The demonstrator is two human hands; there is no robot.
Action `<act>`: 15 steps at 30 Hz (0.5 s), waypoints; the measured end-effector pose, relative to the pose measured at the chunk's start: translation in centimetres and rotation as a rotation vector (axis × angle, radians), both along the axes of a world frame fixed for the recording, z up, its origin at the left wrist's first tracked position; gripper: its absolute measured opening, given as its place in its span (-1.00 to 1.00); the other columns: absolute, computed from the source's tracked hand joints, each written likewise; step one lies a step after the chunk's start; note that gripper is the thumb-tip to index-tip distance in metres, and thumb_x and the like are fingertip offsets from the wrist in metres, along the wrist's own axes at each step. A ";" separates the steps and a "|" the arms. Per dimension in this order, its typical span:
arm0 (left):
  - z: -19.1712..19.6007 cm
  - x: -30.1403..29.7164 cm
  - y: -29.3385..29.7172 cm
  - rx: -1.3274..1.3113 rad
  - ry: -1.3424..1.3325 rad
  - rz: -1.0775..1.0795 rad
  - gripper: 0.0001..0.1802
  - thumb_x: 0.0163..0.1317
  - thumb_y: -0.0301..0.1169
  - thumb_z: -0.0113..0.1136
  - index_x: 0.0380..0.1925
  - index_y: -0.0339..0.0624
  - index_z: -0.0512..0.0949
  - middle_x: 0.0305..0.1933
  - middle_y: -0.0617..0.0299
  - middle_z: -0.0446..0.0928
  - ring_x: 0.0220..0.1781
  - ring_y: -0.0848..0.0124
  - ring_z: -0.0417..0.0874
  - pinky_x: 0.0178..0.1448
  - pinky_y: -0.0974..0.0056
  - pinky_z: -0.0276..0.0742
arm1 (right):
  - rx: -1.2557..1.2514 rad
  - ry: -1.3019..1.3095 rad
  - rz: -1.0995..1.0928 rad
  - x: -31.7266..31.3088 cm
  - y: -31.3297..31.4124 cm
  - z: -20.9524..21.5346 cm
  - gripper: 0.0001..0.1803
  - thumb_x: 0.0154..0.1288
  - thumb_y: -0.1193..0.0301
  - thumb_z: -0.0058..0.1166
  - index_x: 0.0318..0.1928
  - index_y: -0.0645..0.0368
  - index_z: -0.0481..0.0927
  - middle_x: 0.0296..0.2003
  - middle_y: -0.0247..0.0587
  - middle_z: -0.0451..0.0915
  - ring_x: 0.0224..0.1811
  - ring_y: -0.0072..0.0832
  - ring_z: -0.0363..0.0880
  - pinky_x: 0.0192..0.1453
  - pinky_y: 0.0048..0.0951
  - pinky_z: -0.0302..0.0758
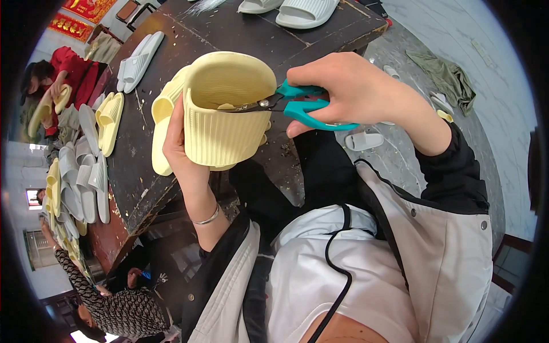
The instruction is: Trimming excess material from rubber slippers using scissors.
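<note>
A pale yellow slide slipper with a ribbed strap is held up in my left hand, whose fingers are closed on its left side. In my right hand is a pair of scissors with teal handles, the thumb and fingers closed about the grips. The dark blades reach the rim of the strap, at the slipper's opening. A small yellow sliver sits by the blade tips. Just left of my left hand, another yellow slipper lies on the dark table, partly hidden.
The dark table carries small yellow scraps. Grey slippers stand at its far edge, with a white pair and a pile of grey and yellow ones leftward. A person in red handles yellow slippers; another person is at lower left.
</note>
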State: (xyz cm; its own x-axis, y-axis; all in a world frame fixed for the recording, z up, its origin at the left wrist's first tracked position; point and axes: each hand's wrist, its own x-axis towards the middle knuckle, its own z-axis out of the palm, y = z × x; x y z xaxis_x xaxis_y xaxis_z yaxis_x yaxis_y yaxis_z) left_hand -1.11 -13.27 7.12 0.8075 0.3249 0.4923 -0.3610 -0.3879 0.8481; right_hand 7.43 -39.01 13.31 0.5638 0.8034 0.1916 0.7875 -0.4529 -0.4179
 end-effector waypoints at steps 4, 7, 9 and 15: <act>0.1 0.0 -0.1 0.016 -0.004 -0.006 -0.49 0.32 -0.58 0.10 0.30 -0.27 0.40 0.12 0.18 0.58 0.06 0.48 0.61 0.15 0.38 0.51 | 0.049 -0.099 -0.004 0.2 -0.3 -0.1 -0.45 -0.02 0.00 0.43 -0.37 0.17 0.43 -0.57 -0.18 0.39 -0.51 -0.15 0.42 -0.46 -0.27 0.31; 0.3 0.0 0.1 -0.003 0.016 -0.035 -0.42 0.25 -0.64 0.15 0.31 -0.26 0.39 0.20 0.14 0.55 0.14 0.45 0.58 0.22 0.35 0.46 | 0.036 -0.146 -0.018 0.2 -0.5 0.3 -0.46 -0.02 0.01 0.42 -0.38 0.16 0.43 -0.57 -0.18 0.38 -0.51 -0.15 0.41 -0.47 -0.27 0.30; 0.1 0.1 0.2 0.001 0.021 -0.025 -0.42 0.24 -0.64 0.15 0.31 -0.26 0.40 0.21 0.14 0.55 0.14 0.45 0.58 0.22 0.35 0.46 | 0.023 -0.157 -0.021 0.1 -0.5 0.5 -0.46 -0.02 0.00 0.42 -0.39 0.16 0.43 -0.57 -0.18 0.38 -0.51 -0.15 0.41 -0.46 -0.27 0.30; 0.0 0.0 0.1 -0.006 0.012 -0.030 -0.42 0.25 -0.63 0.15 0.32 -0.26 0.38 0.21 0.14 0.55 0.13 0.46 0.58 0.21 0.36 0.46 | -0.017 -0.196 -0.028 0.7 -0.9 0.5 -0.47 0.00 -0.01 0.41 -0.40 0.15 0.45 -0.59 -0.19 0.37 -0.51 -0.17 0.43 -0.46 -0.28 0.30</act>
State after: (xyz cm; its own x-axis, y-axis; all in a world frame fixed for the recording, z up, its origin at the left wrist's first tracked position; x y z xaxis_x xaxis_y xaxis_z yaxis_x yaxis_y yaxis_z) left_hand -1.07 -13.17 7.10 0.8227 0.3033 0.4809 -0.3624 -0.3720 0.8546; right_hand 8.11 -39.94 13.82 0.5394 0.7917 0.2867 0.8399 -0.4815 -0.2504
